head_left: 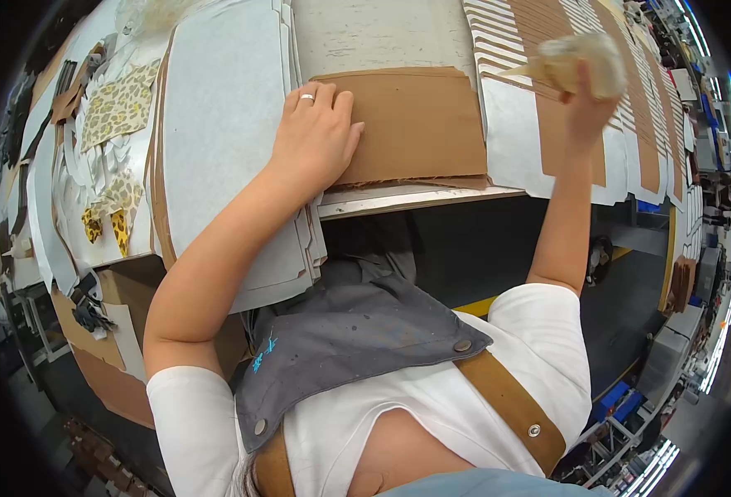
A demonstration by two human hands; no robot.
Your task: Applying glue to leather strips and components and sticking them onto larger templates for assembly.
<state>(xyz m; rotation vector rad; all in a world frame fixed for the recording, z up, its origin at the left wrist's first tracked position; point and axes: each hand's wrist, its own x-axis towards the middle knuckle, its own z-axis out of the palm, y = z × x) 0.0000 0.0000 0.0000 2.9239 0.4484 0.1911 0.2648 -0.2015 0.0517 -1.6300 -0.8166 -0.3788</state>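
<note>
A brown rectangular fabric piece (415,124) with a frayed near edge lies on the worktable, with more brown layers just showing beneath it. My left hand (317,132), a ring on one finger, rests palm down on its left side, fingers lying flat and gripping nothing. Off to the right, my right hand (591,112) is raised and closed around a whitish squeeze bottle (585,68). The bottle is tilted, its thin pointed nozzle aimed left, and it is smeared by motion. Below it spread overlapping brown and white sheets (510,124).
A stack of large white sheets (220,124) lies left of the brown piece and hangs over the table's near edge. Leopard-print scraps (121,108) and strips are heaped farther left. An open cardboard box (121,290) stands below them. The table edge (415,201) runs before me.
</note>
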